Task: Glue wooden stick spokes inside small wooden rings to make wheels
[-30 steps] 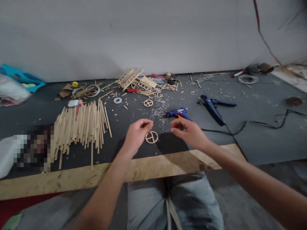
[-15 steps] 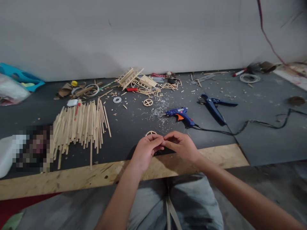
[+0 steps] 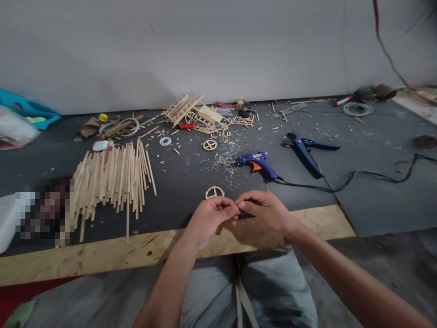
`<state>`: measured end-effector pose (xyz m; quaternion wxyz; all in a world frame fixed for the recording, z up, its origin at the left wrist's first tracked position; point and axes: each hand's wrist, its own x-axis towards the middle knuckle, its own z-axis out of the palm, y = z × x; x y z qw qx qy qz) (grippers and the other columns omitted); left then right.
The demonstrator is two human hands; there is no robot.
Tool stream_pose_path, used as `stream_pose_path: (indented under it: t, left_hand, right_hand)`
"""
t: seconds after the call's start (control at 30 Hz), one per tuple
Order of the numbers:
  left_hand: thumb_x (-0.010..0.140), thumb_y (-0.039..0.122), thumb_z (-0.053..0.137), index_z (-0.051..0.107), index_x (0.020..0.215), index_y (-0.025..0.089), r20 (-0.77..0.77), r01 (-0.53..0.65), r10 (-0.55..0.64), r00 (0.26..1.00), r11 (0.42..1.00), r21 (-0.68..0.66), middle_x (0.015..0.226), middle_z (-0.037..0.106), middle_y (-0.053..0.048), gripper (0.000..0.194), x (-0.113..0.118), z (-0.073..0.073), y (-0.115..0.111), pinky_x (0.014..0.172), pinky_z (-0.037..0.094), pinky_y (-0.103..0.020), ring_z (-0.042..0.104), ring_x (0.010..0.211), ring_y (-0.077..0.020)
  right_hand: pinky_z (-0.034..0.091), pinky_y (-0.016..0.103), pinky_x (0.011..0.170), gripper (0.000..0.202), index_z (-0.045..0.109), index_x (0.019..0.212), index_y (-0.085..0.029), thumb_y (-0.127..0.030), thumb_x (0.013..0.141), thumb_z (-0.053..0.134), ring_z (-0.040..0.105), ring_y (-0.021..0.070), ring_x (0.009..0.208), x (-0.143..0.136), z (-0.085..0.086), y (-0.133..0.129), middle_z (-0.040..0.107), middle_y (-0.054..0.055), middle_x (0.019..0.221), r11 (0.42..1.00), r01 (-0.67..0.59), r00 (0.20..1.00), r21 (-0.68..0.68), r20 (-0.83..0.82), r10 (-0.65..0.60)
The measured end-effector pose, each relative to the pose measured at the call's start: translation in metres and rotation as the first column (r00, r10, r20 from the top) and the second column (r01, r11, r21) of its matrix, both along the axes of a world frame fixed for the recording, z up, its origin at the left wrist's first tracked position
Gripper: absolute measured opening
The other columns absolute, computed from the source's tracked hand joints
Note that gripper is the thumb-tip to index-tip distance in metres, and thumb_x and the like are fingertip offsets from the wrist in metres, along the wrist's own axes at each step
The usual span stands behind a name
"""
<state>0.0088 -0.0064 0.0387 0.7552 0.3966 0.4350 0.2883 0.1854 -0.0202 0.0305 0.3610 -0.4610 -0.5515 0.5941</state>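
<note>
My left hand (image 3: 210,220) and my right hand (image 3: 268,212) meet fingertip to fingertip above the front edge of the dark table. Both are pinched closed on something too small to make out. Just beyond my left hand lies a wooden spoked wheel (image 3: 214,192), its near side hidden by the fingers. A second wooden wheel (image 3: 209,145) rests farther back. The blue glue gun (image 3: 254,161), with an orange trigger, lies beyond my right hand. Right of it is a blue cutter (image 3: 303,152).
Many thin wooden sticks (image 3: 116,177) are piled at the left. Small wooden frames (image 3: 194,114) stand at the back among scraps. A white ring (image 3: 165,141) lies behind the sticks. The black cord (image 3: 317,188) runs right. Pale wood (image 3: 102,254) lines the front edge.
Both hands have shifted slightly right and stay pinched together. More of the near wheel now shows beyond my left hand. The view has moved slightly.
</note>
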Motion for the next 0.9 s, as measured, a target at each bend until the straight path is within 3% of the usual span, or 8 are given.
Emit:
stream_pose_path:
  t: [0.13,0.23,0.4,0.6,0.7,0.9]
  left_hand:
    - [0.067,0.029,0.073,0.066,0.07,0.015,0.03,0.015,-0.014,0.999,0.999,-0.031,0.067,0.062,-0.001,0.016,0.002,0.001,-0.002,0.062,0.044,-0.025,0.055,0.061,-0.0105]
    - [0.067,0.029,0.073,0.066,0.071,0.014,0.0,0.021,-0.021,1.0,0.998,-0.051,0.067,0.061,-0.001,0.017,0.002,0.003,-0.003,0.06,0.043,-0.025,0.053,0.059,-0.0101]
    - [0.07,0.03,0.069,0.065,0.071,0.015,-0.113,0.099,-0.099,0.989,0.995,0.001,0.063,0.059,0.0,0.015,0.0,0.006,-0.004,0.058,0.04,-0.024,0.052,0.057,-0.01]
    - [0.07,0.034,0.069,0.064,0.07,0.016,-0.095,0.149,-0.152,0.984,0.988,-0.036,0.064,0.058,-0.001,0.019,-0.002,0.006,-0.004,0.057,0.039,-0.023,0.052,0.059,-0.0104]
    - [0.072,0.035,0.066,0.062,0.07,0.017,-0.197,0.169,-0.167,0.966,0.986,-0.011,0.063,0.056,0.0,0.018,-0.001,0.008,-0.005,0.051,0.035,-0.022,0.049,0.054,-0.0098]
    - [0.076,0.032,0.056,0.059,0.066,0.021,-0.436,0.241,-0.141,0.889,0.953,0.184,0.061,0.057,0.001,0.015,-0.001,0.013,-0.004,0.05,0.033,-0.024,0.049,0.054,-0.0126]
  right_hand:
    - [0.05,0.027,0.072,0.019,0.067,0.081,-0.02,-0.038,0.078,0.062,0.064,0.0142,0.074,0.001,-0.003,-0.002,0.069,0.001,0.076,0.999,0.015,0.998,-0.053,-0.06,-0.018]
    - [0.05,0.026,0.072,0.017,0.068,0.081,-0.021,-0.037,0.079,0.062,0.064,0.014,0.076,0.002,-0.002,-0.003,0.069,0.001,0.079,1.0,0.01,1.0,-0.003,0.0,-0.01]
    - [0.049,0.024,0.07,0.015,0.07,0.082,-0.023,-0.033,0.081,0.059,0.063,0.0136,0.075,0.009,0.005,0.0,0.069,0.0,0.08,0.991,-0.107,0.98,0.083,0.174,0.091]
    - [0.049,0.024,0.068,0.018,0.071,0.083,-0.022,-0.035,0.081,0.059,0.064,0.0142,0.074,0.012,0.01,0.002,0.07,0.001,0.08,0.979,-0.183,0.966,0.087,0.2,0.162]
    - [0.048,0.024,0.068,0.015,0.07,0.082,-0.023,-0.032,0.081,0.058,0.064,0.0146,0.075,0.01,0.008,0.0,0.071,0.0,0.08,0.981,-0.17,0.954,0.09,0.266,0.141]
    - [0.044,0.023,0.065,0.013,0.067,0.082,-0.023,-0.027,0.082,0.054,0.061,0.0136,0.073,0.009,0.005,-0.004,0.068,-0.002,0.077,0.987,-0.148,0.929,0.062,0.35,0.117]
